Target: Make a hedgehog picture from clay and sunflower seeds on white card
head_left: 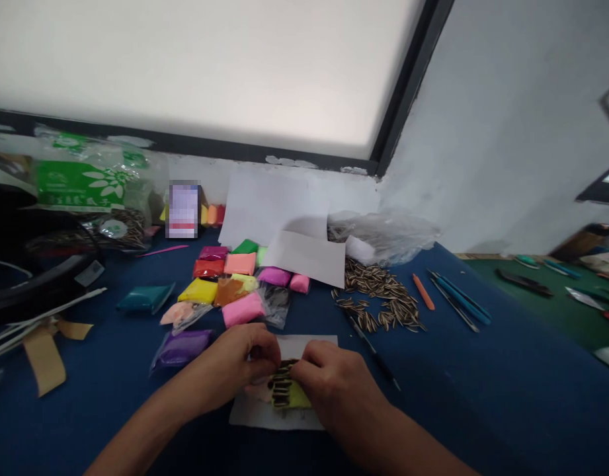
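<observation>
A sheet of white paper (249, 418) lies on the blue table cloth in front of me. On it is a patch of yellow-green clay (300, 398), with rows of striped sunflower seeds (281, 391) set into its left and upper part. Some peach-coloured clay (259, 390) borders it on the left. My left hand (252, 354) is closed at the patch's upper left, thumb and fingers drawn together. From the right, my right hand (328, 377) bends over the clay, its fingers closed and the tips at the seeds. Whatever either hand's fingertips hold is hidden.
Loose sunflower seeds (383, 291) are heaped beyond my right hand, with a dark pen (376, 354) beside them. Farther right lie an orange stick (423, 292) and blue tweezers (460, 297). Several coloured clay packets (242, 308) and a phone (183, 210) are at the back left.
</observation>
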`<action>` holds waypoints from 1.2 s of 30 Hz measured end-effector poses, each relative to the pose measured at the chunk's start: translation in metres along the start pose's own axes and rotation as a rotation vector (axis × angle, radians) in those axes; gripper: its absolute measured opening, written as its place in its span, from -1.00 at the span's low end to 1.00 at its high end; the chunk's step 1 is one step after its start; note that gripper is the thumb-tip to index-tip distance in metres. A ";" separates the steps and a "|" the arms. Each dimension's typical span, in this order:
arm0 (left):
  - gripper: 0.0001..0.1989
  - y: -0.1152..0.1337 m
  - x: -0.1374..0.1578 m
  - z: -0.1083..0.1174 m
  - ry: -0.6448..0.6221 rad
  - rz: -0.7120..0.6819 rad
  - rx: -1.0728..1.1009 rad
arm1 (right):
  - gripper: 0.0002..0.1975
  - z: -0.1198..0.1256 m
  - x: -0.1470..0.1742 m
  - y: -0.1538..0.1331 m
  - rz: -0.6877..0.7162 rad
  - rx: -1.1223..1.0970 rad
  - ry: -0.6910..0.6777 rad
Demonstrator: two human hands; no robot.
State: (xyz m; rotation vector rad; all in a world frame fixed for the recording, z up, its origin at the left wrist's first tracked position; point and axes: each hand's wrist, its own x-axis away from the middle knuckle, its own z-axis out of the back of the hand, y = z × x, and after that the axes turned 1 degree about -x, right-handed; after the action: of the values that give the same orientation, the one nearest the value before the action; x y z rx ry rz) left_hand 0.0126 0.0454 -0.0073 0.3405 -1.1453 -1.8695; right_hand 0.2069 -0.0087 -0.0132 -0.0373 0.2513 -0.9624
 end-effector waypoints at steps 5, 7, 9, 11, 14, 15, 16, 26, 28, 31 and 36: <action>-0.88 -0.001 -0.002 0.000 -0.001 0.003 0.013 | -0.89 0.006 0.001 -0.003 -0.016 -0.025 0.012; -0.87 -0.001 -0.002 0.000 0.002 -0.001 0.010 | -0.89 0.009 0.002 -0.004 -0.028 -0.050 -0.007; -0.86 -0.002 -0.002 0.000 0.004 -0.007 0.008 | -0.88 0.012 0.002 -0.003 -0.042 -0.052 -0.018; -0.86 -0.003 -0.002 -0.001 0.004 -0.006 0.006 | -0.86 0.016 0.001 0.002 -0.085 -0.027 -0.011; -0.87 -0.004 -0.002 0.000 -0.005 0.010 0.009 | -0.85 0.024 -0.003 0.015 -0.223 -0.004 0.017; -0.88 -0.005 -0.002 0.000 -0.010 0.014 0.008 | -0.85 0.026 -0.004 0.020 -0.267 0.000 0.027; -0.88 -0.005 -0.001 0.000 -0.017 0.018 0.008 | -0.85 0.028 -0.005 0.026 -0.303 0.011 0.034; -0.82 0.001 0.002 0.002 0.003 0.041 -0.016 | -0.83 0.025 -0.007 0.066 -0.473 0.137 0.017; -0.77 0.002 0.000 0.001 0.045 0.017 -0.045 | -0.82 0.022 -0.007 0.068 -0.469 0.143 0.006; -0.72 0.003 -0.003 -0.001 0.091 0.005 -0.111 | -0.83 0.019 -0.008 0.069 -0.464 0.143 0.015; -0.69 0.007 -0.007 -0.006 0.156 0.045 -0.261 | -0.85 0.017 -0.012 0.072 -0.431 0.125 0.039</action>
State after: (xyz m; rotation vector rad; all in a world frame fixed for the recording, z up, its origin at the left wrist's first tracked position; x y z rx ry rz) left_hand 0.0241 0.0456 -0.0064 0.3044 -0.7878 -1.8897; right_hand 0.2622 0.0404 -0.0048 0.0439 0.2224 -1.4075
